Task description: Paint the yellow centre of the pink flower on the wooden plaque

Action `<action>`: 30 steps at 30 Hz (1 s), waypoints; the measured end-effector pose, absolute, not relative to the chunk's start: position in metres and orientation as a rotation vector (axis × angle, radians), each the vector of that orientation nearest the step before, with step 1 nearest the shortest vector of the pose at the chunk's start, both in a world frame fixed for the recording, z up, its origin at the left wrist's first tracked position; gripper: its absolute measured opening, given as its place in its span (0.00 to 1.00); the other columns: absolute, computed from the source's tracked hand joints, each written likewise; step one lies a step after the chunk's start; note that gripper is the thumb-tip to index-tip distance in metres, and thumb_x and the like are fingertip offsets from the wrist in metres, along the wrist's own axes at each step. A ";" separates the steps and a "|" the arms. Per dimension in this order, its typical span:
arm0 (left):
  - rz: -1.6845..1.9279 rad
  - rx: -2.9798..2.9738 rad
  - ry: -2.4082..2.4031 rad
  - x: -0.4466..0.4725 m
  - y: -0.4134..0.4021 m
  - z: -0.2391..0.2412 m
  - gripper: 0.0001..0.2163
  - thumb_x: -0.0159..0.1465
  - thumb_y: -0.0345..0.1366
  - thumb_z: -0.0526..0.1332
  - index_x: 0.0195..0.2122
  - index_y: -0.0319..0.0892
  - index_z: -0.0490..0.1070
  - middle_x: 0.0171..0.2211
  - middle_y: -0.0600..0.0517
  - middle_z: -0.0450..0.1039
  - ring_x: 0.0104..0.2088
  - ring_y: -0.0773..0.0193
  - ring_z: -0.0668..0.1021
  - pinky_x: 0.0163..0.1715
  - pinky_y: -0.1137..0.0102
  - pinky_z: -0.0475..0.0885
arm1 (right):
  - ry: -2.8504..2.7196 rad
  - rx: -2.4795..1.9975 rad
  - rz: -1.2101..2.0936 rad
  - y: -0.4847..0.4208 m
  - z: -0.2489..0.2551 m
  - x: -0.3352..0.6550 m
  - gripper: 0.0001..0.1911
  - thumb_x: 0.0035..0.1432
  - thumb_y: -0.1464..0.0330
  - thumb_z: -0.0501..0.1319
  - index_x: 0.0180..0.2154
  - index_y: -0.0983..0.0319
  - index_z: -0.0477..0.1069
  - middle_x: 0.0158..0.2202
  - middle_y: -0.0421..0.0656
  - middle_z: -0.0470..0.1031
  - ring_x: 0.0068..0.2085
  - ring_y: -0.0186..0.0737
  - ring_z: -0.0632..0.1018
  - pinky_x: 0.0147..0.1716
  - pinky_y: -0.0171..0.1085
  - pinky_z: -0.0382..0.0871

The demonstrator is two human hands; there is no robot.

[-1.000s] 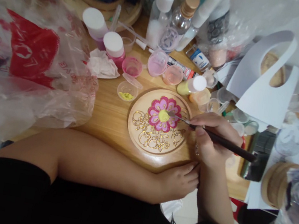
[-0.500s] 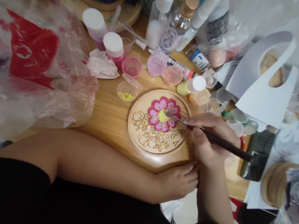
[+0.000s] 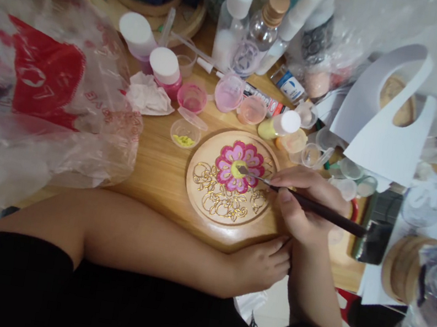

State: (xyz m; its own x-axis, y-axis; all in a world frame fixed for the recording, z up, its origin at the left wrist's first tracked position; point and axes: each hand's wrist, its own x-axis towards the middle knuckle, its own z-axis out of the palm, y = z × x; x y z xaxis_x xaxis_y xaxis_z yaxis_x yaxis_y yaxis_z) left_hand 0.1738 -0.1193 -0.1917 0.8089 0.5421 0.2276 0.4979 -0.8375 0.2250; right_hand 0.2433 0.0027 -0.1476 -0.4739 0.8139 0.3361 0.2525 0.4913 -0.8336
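Observation:
A palette knife point(image 3: 315, 206) with a dark handle and thin metal blade is in my right hand point(image 3: 304, 203), pinched between thumb and fingers. Its blade tip touches the yellow centre of a pink flower point(image 3: 240, 167). The flower fills the upper part of a round wooden plate point(image 3: 193, 187), with magenta petal edges and gold outlines. Uncoloured gold line work point(image 3: 222, 203) covers the lower part. My left hand point(image 3: 262, 266) lies at the table's front edge against my right wrist, fingers loosely extended and holding nothing visible; their tips are partly hidden.
A small cup of yellow material point(image 3: 185, 134) sits left of the plate. Behind it stand pink cups point(image 3: 192, 98), white-capped jars point(image 3: 166, 71) and several bottles point(image 3: 263, 31). A plastic bag point(image 3: 108, 145) covers the left side. White cut paper point(image 3: 389, 142) and a wooden roll point(image 3: 402, 267) lie right.
The palette knife's blade has shifted slightly left over the yellow centre, its handle tilting a little. My left hand and the plate stay put.

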 end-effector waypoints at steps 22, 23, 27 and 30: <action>0.432 2.864 0.838 0.174 -0.120 -0.192 0.20 0.71 0.30 0.45 0.58 0.38 0.70 0.57 0.48 0.72 0.61 0.59 0.70 0.64 0.61 0.61 | -1.699 -1.164 0.838 -0.006 -0.152 0.242 0.05 0.60 0.65 0.64 0.31 0.57 0.77 0.26 0.39 0.79 0.23 0.35 0.77 0.20 0.35 0.68; 0.432 2.863 0.828 0.173 -0.119 -0.191 0.19 0.71 0.30 0.45 0.57 0.38 0.71 0.56 0.48 0.73 0.60 0.59 0.71 0.63 0.61 0.62 | -1.698 -1.172 0.846 -0.006 -0.152 0.242 0.05 0.60 0.65 0.64 0.31 0.57 0.77 0.25 0.38 0.79 0.22 0.34 0.76 0.19 0.35 0.68; 0.338 2.892 0.731 0.170 -0.115 -0.188 0.18 0.72 0.31 0.47 0.56 0.38 0.71 0.55 0.46 0.73 0.58 0.58 0.73 0.62 0.60 0.63 | -1.706 -1.157 0.921 -0.005 -0.150 0.239 0.08 0.59 0.61 0.64 0.30 0.58 0.76 0.22 0.37 0.75 0.21 0.32 0.73 0.19 0.34 0.67; 0.273 2.926 0.727 0.168 -0.114 -0.187 0.18 0.72 0.31 0.47 0.57 0.37 0.70 0.56 0.45 0.73 0.59 0.58 0.73 0.62 0.61 0.64 | -1.630 -1.139 0.988 0.000 -0.149 0.232 0.14 0.59 0.57 0.63 0.27 0.60 0.74 0.21 0.38 0.73 0.22 0.31 0.73 0.21 0.33 0.68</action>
State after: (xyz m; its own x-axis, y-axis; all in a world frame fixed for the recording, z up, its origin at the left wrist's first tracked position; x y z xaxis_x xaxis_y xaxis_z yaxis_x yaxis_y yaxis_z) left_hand 0.1677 -0.1141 -0.1869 0.8689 0.4728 0.1465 0.4523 -0.8786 0.1531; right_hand 0.2323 -0.0001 -0.1494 -0.1831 0.9585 0.2184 0.2500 0.2603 -0.9326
